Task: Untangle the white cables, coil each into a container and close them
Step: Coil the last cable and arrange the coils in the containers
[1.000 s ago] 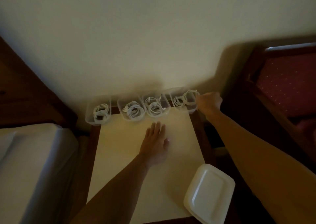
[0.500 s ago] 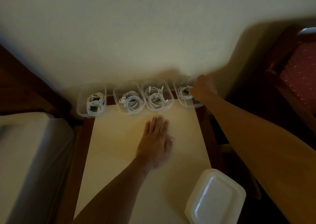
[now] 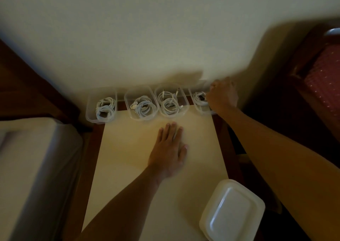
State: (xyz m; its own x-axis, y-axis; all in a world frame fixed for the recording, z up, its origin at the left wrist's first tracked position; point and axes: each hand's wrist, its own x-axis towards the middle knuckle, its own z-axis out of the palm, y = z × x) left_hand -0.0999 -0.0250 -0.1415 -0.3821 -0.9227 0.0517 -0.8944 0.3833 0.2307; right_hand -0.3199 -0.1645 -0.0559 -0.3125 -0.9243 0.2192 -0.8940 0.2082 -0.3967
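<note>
Several clear plastic containers stand in a row along the wall at the table's far edge, each with a coiled white cable inside: the leftmost container (image 3: 92,110), two in the middle (image 3: 128,100) (image 3: 184,100), and the rightmost container (image 3: 196,108). My right hand (image 3: 223,97) is curled over the rightmost container and covers most of it; only part of its white cable (image 3: 199,99) shows. My left hand (image 3: 170,148) lies flat on the table, fingers straight, just in front of the middle containers. White lids (image 3: 232,211) are stacked at the table's near right corner.
The cream tabletop (image 3: 128,158) has a dark wooden rim. A bed with a pale sheet (image 3: 33,167) lies close on the left. A dark wooden chair with a red cushion (image 3: 323,86) stands to the right. The wall is directly behind the containers.
My right hand moved left from beside the rightmost container to on top of it. The view shifted slightly; my left hand stayed flat on the table.
</note>
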